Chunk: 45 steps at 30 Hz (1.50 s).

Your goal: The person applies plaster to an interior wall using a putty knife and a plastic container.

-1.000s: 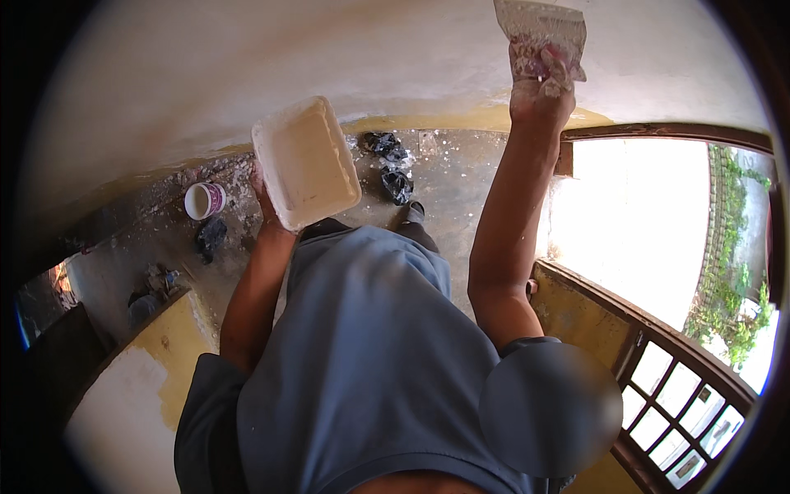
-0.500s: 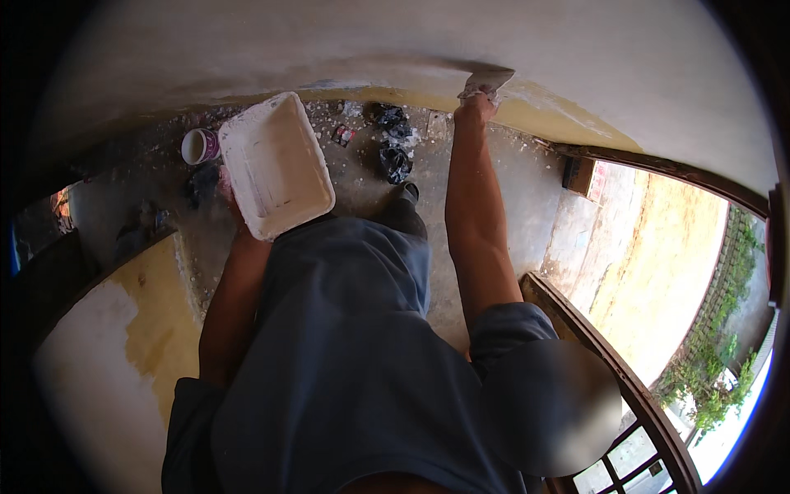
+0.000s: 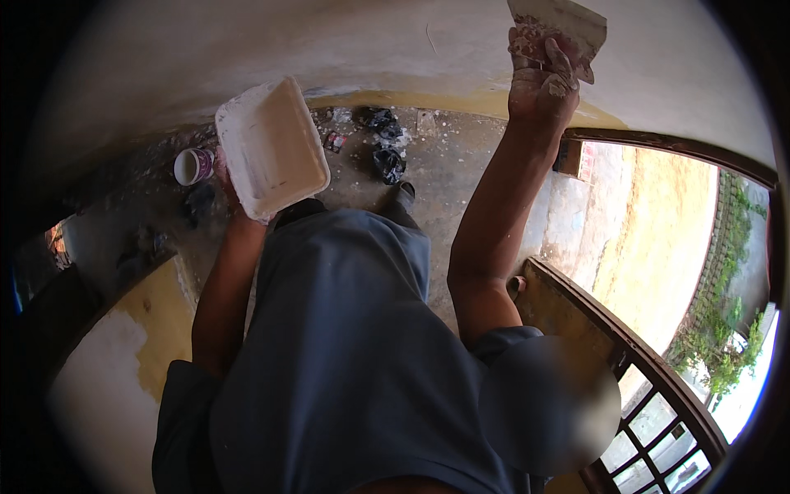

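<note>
Curling closed round the broad scraper [image 3: 569, 26], the right hand [image 3: 543, 89] holds it up before the wall [image 3: 362, 45]; from my end I can't tell whether it touches. The left hand [image 3: 224, 176], mostly hidden, grips the left side of the pale tray [image 3: 239, 148] above the floor [image 3: 448, 165]. I'd worry that this one-sided hold lets the tray tip, or that a tilted scraper corner gouges the wall.

1 downward fisheye from the head

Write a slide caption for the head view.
Left hand holding a pale rectangular tray, right hand gripping a wide scraper, before a whitish wall.
</note>
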Each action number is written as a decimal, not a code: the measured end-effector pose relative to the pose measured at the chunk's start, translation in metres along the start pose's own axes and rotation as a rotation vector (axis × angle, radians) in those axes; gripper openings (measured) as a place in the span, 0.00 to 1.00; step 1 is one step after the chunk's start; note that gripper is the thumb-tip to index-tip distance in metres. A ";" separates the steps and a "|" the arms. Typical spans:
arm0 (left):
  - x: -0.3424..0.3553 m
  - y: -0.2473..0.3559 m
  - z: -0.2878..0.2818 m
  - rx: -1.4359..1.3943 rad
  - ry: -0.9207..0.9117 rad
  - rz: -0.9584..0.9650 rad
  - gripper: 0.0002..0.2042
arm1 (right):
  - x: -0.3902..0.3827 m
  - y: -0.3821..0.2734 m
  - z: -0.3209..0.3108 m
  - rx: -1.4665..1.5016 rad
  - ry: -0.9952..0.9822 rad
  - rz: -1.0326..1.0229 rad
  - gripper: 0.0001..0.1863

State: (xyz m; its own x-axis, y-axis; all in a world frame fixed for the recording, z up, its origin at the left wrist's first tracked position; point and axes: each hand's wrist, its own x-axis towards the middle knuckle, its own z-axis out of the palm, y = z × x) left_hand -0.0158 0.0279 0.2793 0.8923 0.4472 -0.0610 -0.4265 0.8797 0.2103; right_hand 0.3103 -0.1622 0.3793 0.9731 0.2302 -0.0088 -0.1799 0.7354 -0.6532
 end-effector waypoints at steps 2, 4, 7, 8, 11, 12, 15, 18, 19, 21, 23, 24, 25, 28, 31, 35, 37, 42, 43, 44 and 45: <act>0.000 0.001 0.003 -0.056 -0.035 -0.019 0.41 | -0.003 0.001 -0.024 -0.134 0.176 -0.231 0.18; 0.002 0.007 0.005 -0.042 -0.082 -0.051 0.41 | -0.008 0.030 -0.061 -0.529 0.186 -0.368 0.18; 0.002 0.016 0.003 0.044 -0.082 -0.058 0.42 | -0.018 0.103 -0.116 -1.152 0.387 -0.335 0.18; -0.002 0.018 0.001 0.062 -0.063 -0.048 0.42 | -0.015 0.122 -0.128 -1.477 0.377 -0.293 0.18; -0.015 0.029 0.002 0.121 -0.005 -0.026 0.43 | 0.010 0.158 -0.127 -1.512 0.452 -0.043 0.18; -0.016 0.032 0.003 0.143 0.005 -0.035 0.44 | 0.022 0.171 -0.122 -1.535 0.397 -0.130 0.19; -0.020 0.041 0.006 0.189 0.043 -0.036 0.45 | 0.018 0.208 -0.107 -1.641 0.191 -0.197 0.21; -0.027 0.043 0.010 0.205 0.055 0.001 0.46 | -0.027 0.194 -0.121 -1.652 0.201 -0.059 0.18; -0.026 0.042 0.011 0.211 0.050 -0.003 0.46 | -0.013 0.176 -0.117 -1.593 0.305 -0.067 0.18; -0.024 0.034 0.014 0.218 0.057 -0.039 0.47 | -0.001 0.141 -0.088 -1.562 0.409 -0.104 0.19; -0.013 0.023 0.016 0.225 0.052 -0.093 0.47 | 0.033 0.137 -0.063 -1.658 0.299 -0.363 0.23; -0.007 0.020 0.019 0.226 0.062 -0.121 0.48 | 0.029 0.150 -0.053 -1.628 0.173 -0.579 0.15; -0.004 0.019 0.022 0.225 0.070 -0.124 0.47 | 0.010 0.151 -0.058 -1.645 0.091 -0.460 0.16; 0.002 0.019 0.022 0.214 0.008 0.006 0.45 | -0.027 0.135 -0.085 -1.479 0.128 0.030 0.22; 0.006 0.011 0.024 0.210 -0.035 0.034 0.43 | 0.024 0.161 -0.232 -0.878 0.516 0.175 0.20; -0.001 0.020 0.013 0.214 0.022 0.056 0.42 | 0.063 0.159 -0.243 -0.528 0.658 0.333 0.15; -0.009 0.027 0.011 0.234 0.058 0.074 0.42 | 0.068 0.163 -0.220 -0.449 0.620 0.359 0.15; -0.014 0.036 0.005 0.250 0.107 0.113 0.41 | 0.079 0.152 -0.205 -0.401 0.654 0.362 0.12; -0.012 0.037 0.004 0.258 0.116 0.112 0.41 | 0.077 0.149 -0.204 -0.389 0.601 0.348 0.13; -0.015 0.036 0.002 0.260 0.133 0.121 0.41 | 0.072 0.143 -0.194 -0.384 0.542 0.346 0.15; -0.017 0.035 0.000 0.265 0.152 0.134 0.41 | 0.067 0.137 -0.182 -0.380 0.481 0.342 0.17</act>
State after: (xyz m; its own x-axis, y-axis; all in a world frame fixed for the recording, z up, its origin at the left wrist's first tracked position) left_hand -0.0463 0.0508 0.2876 0.7905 0.5923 -0.1561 -0.4674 0.7480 0.4712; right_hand 0.3774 -0.1621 0.1517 0.8424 0.0373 -0.5375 -0.5098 0.3781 -0.7727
